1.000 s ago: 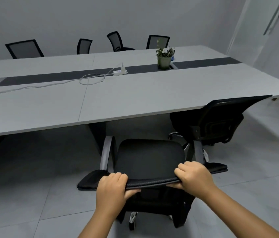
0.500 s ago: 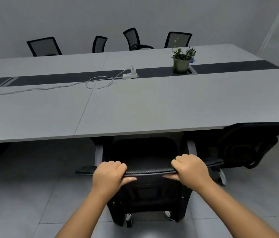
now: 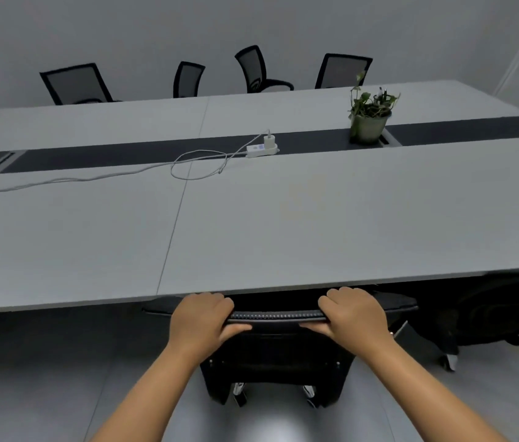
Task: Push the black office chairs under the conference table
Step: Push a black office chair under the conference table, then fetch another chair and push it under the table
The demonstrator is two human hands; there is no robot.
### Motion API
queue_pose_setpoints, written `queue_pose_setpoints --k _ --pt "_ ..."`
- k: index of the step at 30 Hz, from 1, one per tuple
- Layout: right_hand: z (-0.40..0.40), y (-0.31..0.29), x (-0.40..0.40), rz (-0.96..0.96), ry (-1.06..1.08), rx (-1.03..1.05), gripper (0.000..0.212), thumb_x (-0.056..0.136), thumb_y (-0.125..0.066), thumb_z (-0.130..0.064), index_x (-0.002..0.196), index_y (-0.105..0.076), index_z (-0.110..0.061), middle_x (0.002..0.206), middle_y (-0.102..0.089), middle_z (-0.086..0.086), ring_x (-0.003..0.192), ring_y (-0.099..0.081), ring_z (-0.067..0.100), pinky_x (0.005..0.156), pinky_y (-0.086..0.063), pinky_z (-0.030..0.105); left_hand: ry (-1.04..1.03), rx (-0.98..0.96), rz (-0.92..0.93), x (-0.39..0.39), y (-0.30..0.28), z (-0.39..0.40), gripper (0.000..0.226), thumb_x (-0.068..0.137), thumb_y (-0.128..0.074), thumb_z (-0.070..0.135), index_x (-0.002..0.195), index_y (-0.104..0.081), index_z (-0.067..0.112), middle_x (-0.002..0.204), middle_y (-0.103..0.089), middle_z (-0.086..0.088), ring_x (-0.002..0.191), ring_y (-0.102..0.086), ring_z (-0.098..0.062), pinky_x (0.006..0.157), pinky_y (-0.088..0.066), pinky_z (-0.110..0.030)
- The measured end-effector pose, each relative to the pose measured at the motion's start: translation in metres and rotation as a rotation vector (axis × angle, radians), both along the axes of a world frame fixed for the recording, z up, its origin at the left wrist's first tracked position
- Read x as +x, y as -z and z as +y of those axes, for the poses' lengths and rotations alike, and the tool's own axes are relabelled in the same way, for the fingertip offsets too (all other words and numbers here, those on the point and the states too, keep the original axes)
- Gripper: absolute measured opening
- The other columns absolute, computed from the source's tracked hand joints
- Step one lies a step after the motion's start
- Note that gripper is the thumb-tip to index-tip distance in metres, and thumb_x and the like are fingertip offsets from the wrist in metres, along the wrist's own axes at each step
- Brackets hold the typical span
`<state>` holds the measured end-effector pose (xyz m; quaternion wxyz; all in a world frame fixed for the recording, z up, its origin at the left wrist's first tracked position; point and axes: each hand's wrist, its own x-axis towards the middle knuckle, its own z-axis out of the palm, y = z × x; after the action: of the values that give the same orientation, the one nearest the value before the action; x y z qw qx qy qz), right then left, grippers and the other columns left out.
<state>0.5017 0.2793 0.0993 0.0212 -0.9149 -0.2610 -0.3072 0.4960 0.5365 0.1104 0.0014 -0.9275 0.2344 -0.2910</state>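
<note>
While both hands grip its backrest top, L hand (image 3: 200,320) & R hand (image 3: 355,317) curled round the rim, chair (image 3: 278,355) sits tucked at worktop (image 3: 283,224) edge, seat hidden beneath; 2nd chair (image 3: 503,311) just right.

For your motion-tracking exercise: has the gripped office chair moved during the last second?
Yes. The office chair has rolled forward, toward the conference table; its seat, earlier visible, is now hidden beneath the table's near edge.

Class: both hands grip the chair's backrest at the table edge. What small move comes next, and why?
Probably let go: the chair looks fully tucked, its seat hidden under the table and its backrest at the edge, with the left hand and right hand gripping its top.
</note>
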Motion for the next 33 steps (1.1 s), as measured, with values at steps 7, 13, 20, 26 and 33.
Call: queue_pose_setpoints --k 7,13,20,26,33 --pt "-0.007 -0.004 0.032 -0.083 0.004 -0.023 0.066 0.089 -0.029 -0.059 0.045 -0.046 -0.012 0.041 -0.041 0.001 0.035 -0.039 0.018 0.043 -0.017 0.022 0.056 -0.124 -0.170 0.024 0.015 -0.009 0.049 0.087 -0.033 0.057 0.058 -0.042 0.018 0.040 -0.045 0.001 0.036 -0.043 -0.018 0.051 -0.020 -0.026" --pt "-0.020 -0.007 0.052 -0.160 -0.015 -0.009 0.068 0.087 -0.033 -0.060 0.042 -0.044 -0.011 0.039 -0.039 0.002 0.032 -0.034 0.018 0.044 -0.015 0.020 0.087 -0.114 -0.277 0.045 0.012 -0.021 0.044 0.087 -0.035 0.055 0.062 -0.034 0.019 0.040 -0.044 0.002 0.035 -0.042 -0.018 0.051 -0.019 -0.026" --pt "-0.022 -0.004 0.057 -0.226 0.004 0.018 0.069 0.085 -0.032 -0.064 0.041 -0.044 -0.012 0.039 -0.039 0.001 0.033 -0.035 0.016 0.044 -0.016 0.023 0.128 -0.108 -0.337 0.054 0.015 -0.022 0.045 0.087 -0.035 0.055 0.061 -0.033 0.018 0.039 -0.042 0.002 0.034 -0.041 -0.018 0.051 -0.019 -0.026" --pt "-0.024 -0.004 0.053 -0.179 -0.016 0.056 0.067 0.083 -0.038 -0.065 0.042 -0.043 -0.012 0.038 -0.039 0.000 0.033 -0.035 0.015 0.038 -0.021 0.020 0.113 -0.130 -0.328 0.049 0.009 -0.026 0.045 0.086 -0.036 0.056 0.062 -0.034 0.018 0.040 -0.044 0.001 0.035 -0.042 -0.019 0.051 -0.020 -0.026" --pt "-0.020 0.000 0.038 -0.069 -0.029 0.183 0.064 0.085 -0.040 -0.061 0.049 -0.057 -0.010 0.043 -0.049 0.002 0.038 -0.045 0.021 0.040 -0.029 0.022 -0.038 -0.229 -0.185 0.028 0.008 -0.029 0.064 0.087 -0.028 0.062 0.047 -0.050 0.016 0.040 -0.045 0.001 0.037 -0.043 -0.018 0.051 -0.022 -0.024"
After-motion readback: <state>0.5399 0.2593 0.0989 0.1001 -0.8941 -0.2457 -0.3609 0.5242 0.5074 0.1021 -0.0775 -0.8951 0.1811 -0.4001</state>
